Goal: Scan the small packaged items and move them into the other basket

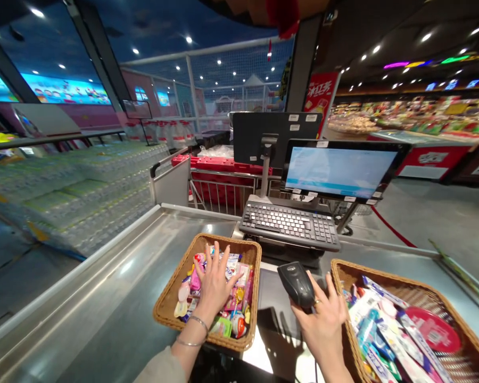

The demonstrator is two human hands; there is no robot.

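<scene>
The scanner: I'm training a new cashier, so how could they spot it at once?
At the metal counter, find the keyboard below the lit screen. In front of it, between the left basket and right basket, the right hand holds the scanner. It is smooth, black and rounded, unlike the flat keyboard and woven baskets.

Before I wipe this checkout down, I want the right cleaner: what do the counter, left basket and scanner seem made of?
Counter: probably stainless steel, satin-finished, judging by its grey sheen and blurred reflections.
Left basket: woven, brown, with a braided rim; wicker or plastic imitation, I can't tell which.
Scanner: likely smooth black plastic, given its soft highlights.
</scene>
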